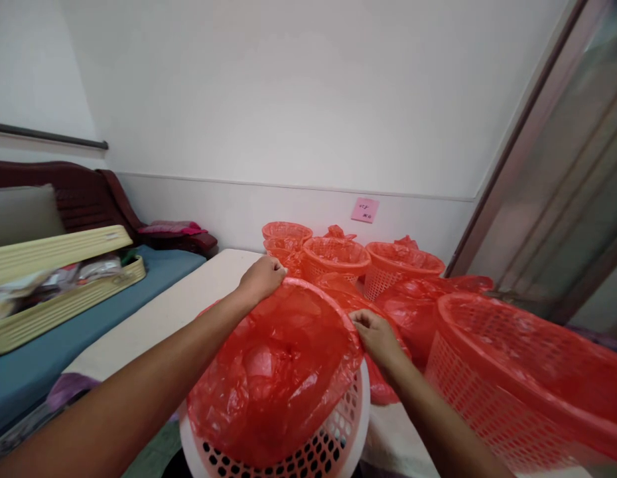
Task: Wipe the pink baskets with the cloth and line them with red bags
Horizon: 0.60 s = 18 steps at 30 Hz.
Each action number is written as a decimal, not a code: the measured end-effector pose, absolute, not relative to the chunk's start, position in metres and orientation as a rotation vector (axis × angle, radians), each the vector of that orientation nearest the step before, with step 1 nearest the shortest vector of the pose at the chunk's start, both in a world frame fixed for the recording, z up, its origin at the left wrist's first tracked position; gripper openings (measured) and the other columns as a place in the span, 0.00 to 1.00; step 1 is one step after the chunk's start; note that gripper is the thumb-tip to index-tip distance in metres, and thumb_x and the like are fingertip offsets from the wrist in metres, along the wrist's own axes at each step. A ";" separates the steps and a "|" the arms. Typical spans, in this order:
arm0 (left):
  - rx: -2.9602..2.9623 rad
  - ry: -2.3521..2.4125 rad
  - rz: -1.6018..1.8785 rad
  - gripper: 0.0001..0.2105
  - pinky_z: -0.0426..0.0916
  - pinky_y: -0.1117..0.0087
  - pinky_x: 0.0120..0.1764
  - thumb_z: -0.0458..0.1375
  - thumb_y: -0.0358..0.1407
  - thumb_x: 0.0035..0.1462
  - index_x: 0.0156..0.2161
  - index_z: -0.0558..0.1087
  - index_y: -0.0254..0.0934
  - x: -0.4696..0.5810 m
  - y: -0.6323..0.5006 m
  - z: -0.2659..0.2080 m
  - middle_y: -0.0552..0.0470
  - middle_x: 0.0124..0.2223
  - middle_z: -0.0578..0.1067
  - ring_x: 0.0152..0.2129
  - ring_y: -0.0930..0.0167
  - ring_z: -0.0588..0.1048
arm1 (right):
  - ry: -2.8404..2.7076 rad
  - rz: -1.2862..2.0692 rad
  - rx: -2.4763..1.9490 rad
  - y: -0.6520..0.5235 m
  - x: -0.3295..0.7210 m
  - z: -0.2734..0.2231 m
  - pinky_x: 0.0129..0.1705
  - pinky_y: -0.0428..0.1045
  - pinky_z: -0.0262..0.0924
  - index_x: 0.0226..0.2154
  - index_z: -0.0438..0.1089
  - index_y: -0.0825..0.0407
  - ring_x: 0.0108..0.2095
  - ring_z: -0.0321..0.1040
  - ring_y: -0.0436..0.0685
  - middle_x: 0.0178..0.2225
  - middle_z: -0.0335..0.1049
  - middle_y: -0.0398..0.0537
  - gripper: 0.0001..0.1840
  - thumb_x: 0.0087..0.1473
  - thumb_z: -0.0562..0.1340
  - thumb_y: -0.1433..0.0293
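Pinching film at two spots: our left hand (263,277) gripped the red bag (278,372) at the far rim, our right hand (375,335) gripped it at the right rim. Bag lay across the white basket (362,425) in front of us, perforated plastic bare on the near side. Main risk, we figured: thin film tearing if we overpulled against the rim. Second: uneven tension letting one side slip off. Beyond stood red-covered baskets (333,269) by the wall; the right-hand basket (492,385) sat near our right forearm, so a wide swing could've bumped it.
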<state>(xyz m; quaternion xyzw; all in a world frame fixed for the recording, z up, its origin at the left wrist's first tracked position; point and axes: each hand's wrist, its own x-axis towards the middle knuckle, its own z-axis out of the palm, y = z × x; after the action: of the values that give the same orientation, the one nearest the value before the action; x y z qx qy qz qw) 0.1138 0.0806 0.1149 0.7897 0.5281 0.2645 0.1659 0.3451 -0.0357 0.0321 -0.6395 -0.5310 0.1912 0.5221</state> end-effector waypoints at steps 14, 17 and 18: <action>2.211 1.467 0.768 0.12 0.72 0.68 0.31 0.57 0.42 0.61 0.39 0.73 0.33 0.122 0.065 0.124 0.53 0.34 0.75 0.27 0.73 0.74 | -1.843 -0.403 -1.565 -0.035 0.270 0.103 0.46 0.54 0.59 0.48 0.67 0.56 0.44 0.66 0.62 0.43 0.69 0.56 0.14 0.59 0.56 0.70; 2.194 1.437 0.794 0.12 0.71 0.69 0.30 0.57 0.43 0.61 0.38 0.73 0.33 0.121 0.061 0.123 0.54 0.33 0.74 0.26 0.74 0.73 | -1.912 -0.450 -1.645 -0.022 0.258 0.088 0.40 0.51 0.59 0.43 0.68 0.53 0.39 0.66 0.61 0.38 0.70 0.53 0.09 0.60 0.57 0.70; 2.189 1.421 0.808 0.13 0.71 0.69 0.29 0.57 0.43 0.61 0.37 0.72 0.33 0.120 0.061 0.122 0.54 0.32 0.74 0.25 0.74 0.73 | -1.913 -0.449 -1.645 -0.020 0.258 0.084 0.39 0.51 0.58 0.41 0.68 0.53 0.37 0.66 0.60 0.37 0.70 0.52 0.07 0.61 0.57 0.70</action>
<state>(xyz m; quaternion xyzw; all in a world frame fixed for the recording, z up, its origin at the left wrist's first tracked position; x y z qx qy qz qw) 0.1205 0.0610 0.1221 0.7844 0.5093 0.2897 0.2035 0.2580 -0.0196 0.0841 -0.6152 -0.7154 -0.1679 0.2856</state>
